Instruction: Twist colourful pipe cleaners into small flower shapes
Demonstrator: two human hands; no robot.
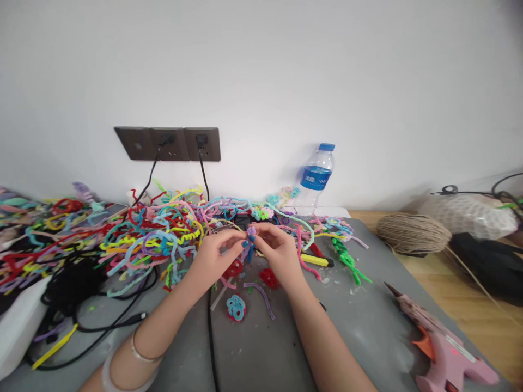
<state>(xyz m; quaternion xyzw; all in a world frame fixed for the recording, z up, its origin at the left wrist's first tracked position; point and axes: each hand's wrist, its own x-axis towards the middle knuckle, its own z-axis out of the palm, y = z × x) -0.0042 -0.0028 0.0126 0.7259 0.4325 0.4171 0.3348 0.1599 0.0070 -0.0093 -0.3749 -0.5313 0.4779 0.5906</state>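
My left hand (224, 251) and my right hand (276, 251) meet over the middle of the grey table. Both pinch a small purple pipe cleaner piece (251, 232) between thumbs and fingertips. A bit of blue shows just under the fingertips, but I cannot tell if it belongs to the same piece. Beneath the hands lie a red pipe cleaner flower (269, 278) and a second red piece (233, 269), partly covered by my left hand. Nearer to me rest a light-blue flower (236, 308) with a red edge and a loose purple pipe cleaner (262, 298).
Tangled coloured pipe cleaners (151, 231) fill the left and back. A yellow cutter (316, 260) and a green braided piece (346, 256) lie right of my hands. A pink glue gun (439, 340), twine ball (412, 233), plastic bottle (317, 177) and black cable (211, 332) are around.
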